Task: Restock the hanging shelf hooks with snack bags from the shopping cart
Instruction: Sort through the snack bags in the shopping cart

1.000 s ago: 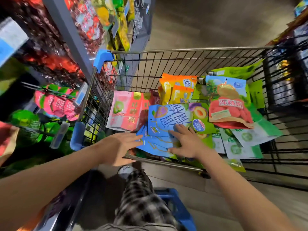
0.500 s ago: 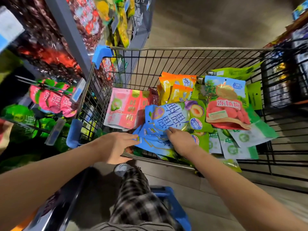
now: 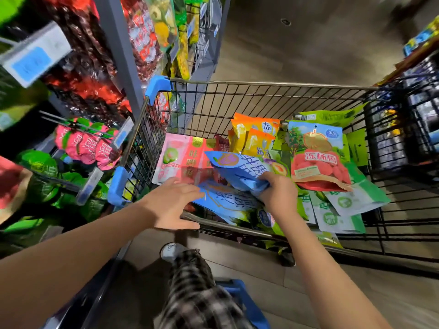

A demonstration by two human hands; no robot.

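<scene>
A wire shopping cart [image 3: 261, 84] in front of me holds several snack bags. My right hand [image 3: 278, 193] grips the lower edge of a blue snack bag [image 3: 242, 169] and tilts it up off the pile. A second blue bag [image 3: 225, 200] lies under it. My left hand [image 3: 171, 203] hovers with fingers spread at the cart's near left corner, its fingertips touching the second blue bag. On the left, shelf hooks [image 3: 78, 125] carry pink snack bags [image 3: 88, 146] and green bags [image 3: 45, 172].
In the cart lie a pink bag [image 3: 178, 157], orange bags [image 3: 254, 134], a red-fruit bag [image 3: 318, 157] and green-white bags [image 3: 344, 203]. The shelf upright [image 3: 118, 53] and a price tag [image 3: 33, 55] stand close on the left. My checked trouser leg [image 3: 197, 288] shows below.
My right hand has closed on the top blue bag and raised its near edge off the pile. My left hand has edged slightly right toward the bags.
</scene>
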